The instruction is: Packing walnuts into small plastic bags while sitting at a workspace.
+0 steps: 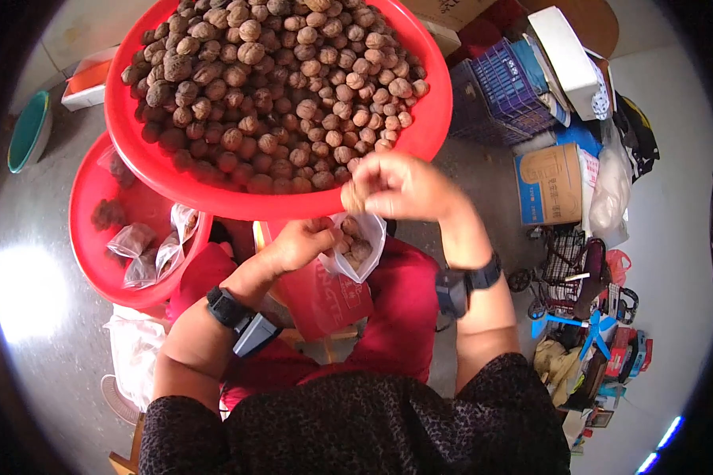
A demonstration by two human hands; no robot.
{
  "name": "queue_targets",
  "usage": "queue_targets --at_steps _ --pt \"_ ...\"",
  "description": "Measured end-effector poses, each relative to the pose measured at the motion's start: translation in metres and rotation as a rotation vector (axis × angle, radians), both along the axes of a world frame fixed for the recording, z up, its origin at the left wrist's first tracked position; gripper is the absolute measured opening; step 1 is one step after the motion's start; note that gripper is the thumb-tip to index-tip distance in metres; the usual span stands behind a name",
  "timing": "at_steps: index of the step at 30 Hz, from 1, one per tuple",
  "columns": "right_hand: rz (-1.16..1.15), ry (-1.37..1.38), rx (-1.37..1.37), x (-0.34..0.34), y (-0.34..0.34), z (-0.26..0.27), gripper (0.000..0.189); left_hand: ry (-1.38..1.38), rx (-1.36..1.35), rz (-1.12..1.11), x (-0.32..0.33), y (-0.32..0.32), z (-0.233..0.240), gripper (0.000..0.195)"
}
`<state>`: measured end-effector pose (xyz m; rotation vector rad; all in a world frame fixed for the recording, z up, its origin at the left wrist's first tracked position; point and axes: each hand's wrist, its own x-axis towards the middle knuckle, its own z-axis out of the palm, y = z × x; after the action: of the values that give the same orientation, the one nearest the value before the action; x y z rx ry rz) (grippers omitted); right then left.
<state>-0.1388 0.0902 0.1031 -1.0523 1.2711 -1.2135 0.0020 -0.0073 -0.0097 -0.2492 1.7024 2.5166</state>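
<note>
Many walnuts fill a large red plastic basin in front of me. My left hand pinches the rim of a small white bag, which stands open just below the basin's edge with several walnuts inside. Above the bag's mouth, at the basin's rim, my right hand holds a walnut between thumb and fingers; the hand is slightly blurred. A red printed bag hangs between my knees, below the white one.
A second red basin at the left holds small knotted clear bags and dark clumps. White plastic bags lie below it. To the right are a purple crate, a cardboard box and a folded cart.
</note>
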Motion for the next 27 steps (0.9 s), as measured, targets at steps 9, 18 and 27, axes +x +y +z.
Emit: queue_targets --at_steps 9,18,27 --pt "-0.197 1.33 0.297 0.05 0.043 -0.004 0.026 -0.026 -0.007 -0.031 0.001 0.002 0.008 0.016" --pt "-0.518 0.731 0.412 0.048 0.073 -0.052 0.02 -0.015 -0.055 -0.107 -0.003 0.008 0.011 0.016" --pt "-0.731 0.019 0.046 0.074 0.07 -0.073 0.022 0.141 0.081 0.028 0.006 0.033 0.022 0.044"
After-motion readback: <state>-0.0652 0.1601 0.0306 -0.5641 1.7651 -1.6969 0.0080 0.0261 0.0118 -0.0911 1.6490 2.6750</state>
